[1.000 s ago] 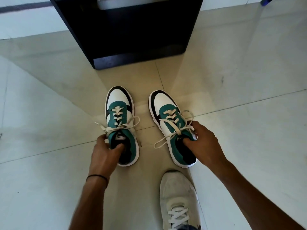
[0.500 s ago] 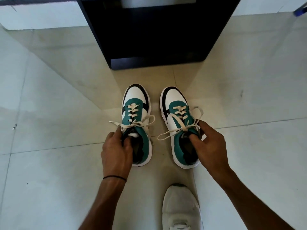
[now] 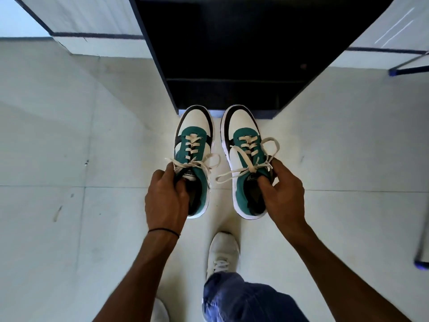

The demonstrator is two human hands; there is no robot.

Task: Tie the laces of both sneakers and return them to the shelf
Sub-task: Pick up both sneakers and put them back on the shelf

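Head view | left hand (image 3: pixel 166 201) grip clamped on left sneaker (image 3: pixel 193 159) collar | right hand (image 3: pixel 282 194) grip clamped on right sneaker (image 3: pixel 246 159) | both laces tied, toes at dark shelf (image 3: pixel 232 94) bottom edge | bare floor (image 3: pixel 69 147) on either side.

Pale tiled floor (image 3: pixel 69 140) w/ thin grout lines & a few small dark scuffs. A worn white shoe (image 3: pixel 223 255) rests on it, under a blue denim trouser leg (image 3: pixel 246 298). Blue-tipped metal frame (image 3: pixel 421 173) at far right edge.
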